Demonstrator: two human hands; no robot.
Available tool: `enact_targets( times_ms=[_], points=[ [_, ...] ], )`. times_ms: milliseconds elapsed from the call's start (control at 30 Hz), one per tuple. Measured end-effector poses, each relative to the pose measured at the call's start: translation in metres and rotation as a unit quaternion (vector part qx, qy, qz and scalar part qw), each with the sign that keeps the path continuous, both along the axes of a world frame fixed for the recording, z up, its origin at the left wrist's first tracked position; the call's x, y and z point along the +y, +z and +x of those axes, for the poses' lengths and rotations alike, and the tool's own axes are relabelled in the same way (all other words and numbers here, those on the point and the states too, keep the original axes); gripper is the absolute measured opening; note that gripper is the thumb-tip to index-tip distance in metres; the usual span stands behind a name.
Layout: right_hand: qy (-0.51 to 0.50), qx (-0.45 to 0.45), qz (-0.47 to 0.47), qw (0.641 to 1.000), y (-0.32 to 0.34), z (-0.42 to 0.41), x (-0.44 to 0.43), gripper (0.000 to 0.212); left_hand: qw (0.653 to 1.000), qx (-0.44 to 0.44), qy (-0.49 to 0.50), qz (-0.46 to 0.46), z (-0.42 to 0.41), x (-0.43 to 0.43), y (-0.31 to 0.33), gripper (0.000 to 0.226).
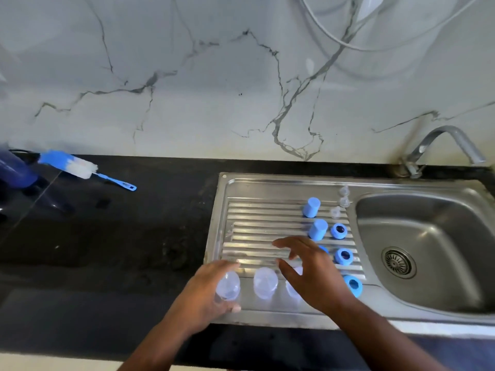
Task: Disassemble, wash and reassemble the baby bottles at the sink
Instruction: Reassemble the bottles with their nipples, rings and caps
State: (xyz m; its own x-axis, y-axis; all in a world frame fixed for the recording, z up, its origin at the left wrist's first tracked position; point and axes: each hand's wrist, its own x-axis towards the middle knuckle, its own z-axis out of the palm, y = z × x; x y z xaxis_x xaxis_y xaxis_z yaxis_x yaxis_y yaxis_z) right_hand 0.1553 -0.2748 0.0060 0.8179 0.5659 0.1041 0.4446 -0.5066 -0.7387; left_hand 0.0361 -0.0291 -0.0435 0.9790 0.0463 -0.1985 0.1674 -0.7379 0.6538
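Head view: all three bottles are apart, so disassembly looks done. The parts are sorted on the drainboard [241,188] of the sink [428,295]. Three clear bottle bodies stand along its near edge, with blue caps [311,207], blue rings [344,256] and clear teats [344,202] in rows behind. Whether they are washed I cannot tell: the tap [442,141] runs no water and the brush [80,167] lies far off on the desk [107,250] at 10 o'clock. By my reading, reassembly remains in full.

The left grip [206,293] is curled round the left bottle body [228,286], thumb below, fingers over the top. The middle bottle body [265,282] stands free just at its 3 o'clock. The right grip [313,274] is spread, pinching nothing, and hovers over the right bottle body [292,289], half hiding it. The rings lie at its 3 o'clock and the caps near 12.
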Motion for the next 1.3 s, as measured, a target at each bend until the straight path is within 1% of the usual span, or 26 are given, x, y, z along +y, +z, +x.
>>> enact_targets(
  times_ms=[67,133,267,333,400,467,500,567,633,667,733,767,800,833,900,967,1033,1100,1167,1300],
  points=[
    [-0.004,-0.001,-0.007,1.0,0.002,-0.003,0.005,0.032,0.999,-0.032,-0.01,0.021,-0.001,0.001,-0.009,0.071],
    [-0.009,0.002,-0.011,1.0,0.004,-0.007,0.008,0.031,0.998,-0.051,-0.004,0.022,0.0,0.005,-0.013,0.061],
    [-0.01,0.002,-0.021,1.0,0.008,-0.014,0.005,0.029,0.995,-0.086,0.05,0.003,0.002,0.019,-0.006,0.056],
    [-0.014,0.011,-0.014,1.0,0.009,-0.015,0.003,0.03,0.985,-0.134,0.104,-0.035,0.004,0.02,0.009,0.053],
    [-0.026,0.021,0.001,0.999,0.011,-0.015,-0.002,0.032,0.965,-0.181,0.167,-0.089,0.011,0.01,0.026,0.051],
    [-0.041,0.014,0.021,0.999,0.014,-0.012,-0.006,0.033,0.939,-0.2,0.213,-0.179,0.019,-0.007,0.044,0.053],
    [-0.055,0.017,0.037,0.998,0.016,-0.011,-0.008,0.033,0.926,-0.203,0.219,-0.231,0.023,-0.019,0.053,0.055],
    [-0.097,0.069,0.08,0.99,0.023,-0.005,-0.017,0.036,0.905,-0.211,0.21,-0.303,0.033,-0.046,0.066,0.06],
    [-0.106,0.165,0.129,0.972,0.03,0.002,-0.028,0.042,0.899,-0.21,0.188,-0.336,0.045,-0.079,0.077,0.058],
    [-0.095,0.215,0.166,0.958,0.034,0.005,-0.032,0.044,0.894,-0.202,0.177,-0.358,0.051,-0.094,0.079,0.055],
    [-0.082,0.302,0.254,0.915,0.041,0.011,-0.044,0.042,0.881,-0.175,0.159,-0.41,0.064,-0.123,0.081,0.049],
    [-0.087,0.322,0.288,0.898,0.045,0.013,-0.052,0.042,0.878,-0.158,0.152,-0.427,0.07,-0.135,0.081,0.047],
    [-0.1,0.323,0.303,0.891,0.047,0.016,-0.059,0.043,0.878,-0.142,0.143,-0.434,0.075,-0.142,0.08,0.047],
    [-0.117,0.312,0.303,0.893,0.048,0.019,-0.066,0.043,0.885,-0.128,0.131,-0.427,0.079,-0.147,0.078,0.048],
    [-0.156,0.261,0.267,0.915,0.044,0.024,-0.085,0.048,0.917,-0.114,0.099,-0.369,0.086,-0.152,0.073,0.053],
    [-0.181,0.191,0.192,0.945,0.036,0.028,-0.106,0.054,0.944,-0.116,0.076,-0.298,0.09,-0.153,0.068,0.053],
    [-0.178,0.121,0.11,0.97,0.025,0.029,-0.125,0.053,0.958,-0.128,0.076,-0.246,0.092,-0.15,0.062,0.045],
    [-0.143,0.07,0.026,0.987,0.011,0.027,-0.138,0.054,0.965,-0.14,0.08,-0.207,0.091,-0.148,0.058,0.038],
    [-0.093,0.065,-0.039,0.993,-0.008,0.023,-0.143,0.059,0.969,-0.149,0.078,-0.179,0.09,-0.148,0.056,0.035],
    [-0.03,0.083,-0.133,0.987,-0.048,0.015,-0.141,0.065,0.974,-0.154,0.069,-0.149,0.087,-0.153,0.052,0.031]
  ],
)
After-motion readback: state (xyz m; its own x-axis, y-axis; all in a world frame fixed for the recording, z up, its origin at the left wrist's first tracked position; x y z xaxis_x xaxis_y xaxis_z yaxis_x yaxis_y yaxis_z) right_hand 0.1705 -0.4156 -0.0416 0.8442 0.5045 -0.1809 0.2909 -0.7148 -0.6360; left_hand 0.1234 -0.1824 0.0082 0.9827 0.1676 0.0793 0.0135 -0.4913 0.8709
